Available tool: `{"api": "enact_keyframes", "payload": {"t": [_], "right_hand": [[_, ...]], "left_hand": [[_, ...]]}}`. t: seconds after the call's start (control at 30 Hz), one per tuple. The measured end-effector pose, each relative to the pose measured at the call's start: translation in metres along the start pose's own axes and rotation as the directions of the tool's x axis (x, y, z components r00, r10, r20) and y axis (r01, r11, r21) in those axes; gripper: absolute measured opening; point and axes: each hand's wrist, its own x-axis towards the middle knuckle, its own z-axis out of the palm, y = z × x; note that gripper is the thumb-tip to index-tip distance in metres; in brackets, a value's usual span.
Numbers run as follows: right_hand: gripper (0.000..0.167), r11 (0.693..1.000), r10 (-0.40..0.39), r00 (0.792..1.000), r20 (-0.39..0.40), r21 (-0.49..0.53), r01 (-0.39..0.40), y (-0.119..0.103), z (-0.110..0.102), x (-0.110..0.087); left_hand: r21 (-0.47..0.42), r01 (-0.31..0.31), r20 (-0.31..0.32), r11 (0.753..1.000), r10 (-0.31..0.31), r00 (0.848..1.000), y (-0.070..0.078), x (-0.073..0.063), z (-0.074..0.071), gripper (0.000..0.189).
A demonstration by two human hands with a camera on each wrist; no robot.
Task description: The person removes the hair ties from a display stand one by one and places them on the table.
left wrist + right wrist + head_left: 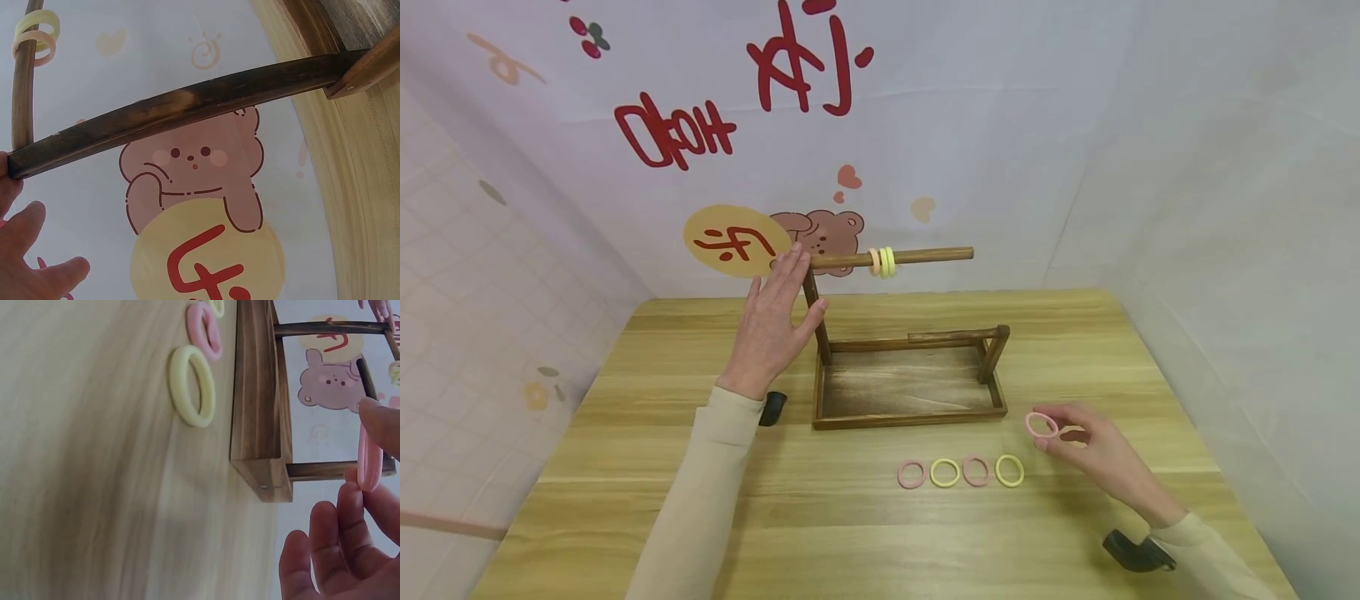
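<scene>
Before a printed white backdrop (970, 150), the left hand (769, 329), fingers extended and clasping nothing, touches the top of a wooden rack's tall post (819, 321), whose upper rod (936, 255) carries a peach ring (874, 262) and two yellow rings (883, 263). A lower rod (951, 337) overhangs the rack's shallow tray (910, 419); in front, four rings (945, 485) line the wood-grain table (662, 450), and rightward the right hand (1105, 450) pinches a pink ring (1027, 428) above it.

Pink ring (370, 461) in right hand (1097, 446)
</scene>
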Motion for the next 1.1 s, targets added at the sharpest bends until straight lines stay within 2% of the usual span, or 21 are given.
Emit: {"api": "enact_keyframes", "payload": {"t": [0.33,0.57,0.7,0.87,1.1], "right_hand": [[0.036,1.000,-0.028,0.999,0.036,-0.003,0.029,0.015,0.000,-0.003],[0.038,1.000,0.012,0.995,0.100,-0.026,-0.010,0.022,-0.003,-0.008],[0.039,0.999,-0.005,0.990,0.140,-0.039,0.011,0.025,-0.005,-0.008],[0.040,0.993,-0.058,0.986,0.157,-0.097,0.074,0.031,-0.007,-0.008],[0.041,0.969,-0.082,0.982,0.170,-0.218,0.119,0.035,-0.006,-0.009]], "left_hand": [[0.000,0.011,0.010,1.000,-0.012,1.000,0.000,0.000,-0.001,0.071],[0.004,0.008,0.006,1.000,-0.008,1.000,0.001,0.000,0.000,0.071],[0.008,0.006,0.003,1.000,-0.006,1.000,0.002,0.000,0.000,0.071],[0.008,0.007,-0.003,1.000,-0.007,1.000,0.002,0.000,0.000,0.070],[0.005,-0.001,-0.014,1.000,0.001,1.000,0.001,0.000,0.001,0.070]]}}
